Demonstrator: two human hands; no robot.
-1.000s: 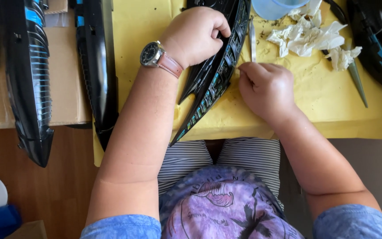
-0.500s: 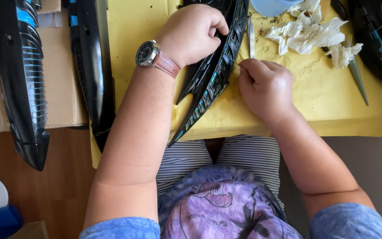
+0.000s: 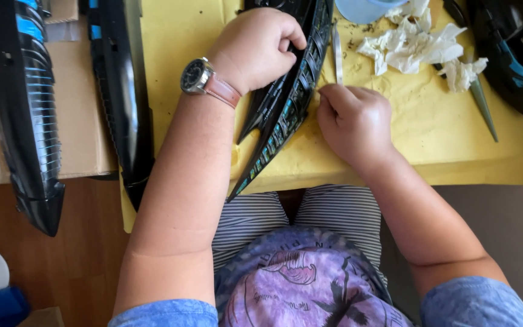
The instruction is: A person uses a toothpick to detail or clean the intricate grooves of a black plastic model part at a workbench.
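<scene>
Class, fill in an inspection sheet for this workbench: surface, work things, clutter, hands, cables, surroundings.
Surface: yellow sheet over cardboard, speckled with dark crumbs.
Work things: black ribbed panel; thin pale tool beside it.
Clutter: crumpled tissues, green spike, two spare black panels.
Hands: left hand grips the panel; right hand pinches at its edge.
Cables: nothing seen.
Surroundings: wooden floor.

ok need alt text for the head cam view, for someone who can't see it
Seen from above, a seated person's left hand grips a long black ribbed plastic panel on a yellow mat, while the right hand works at its edge. Crumpled tissues lie beyond; similar black panels rest at left.
</scene>
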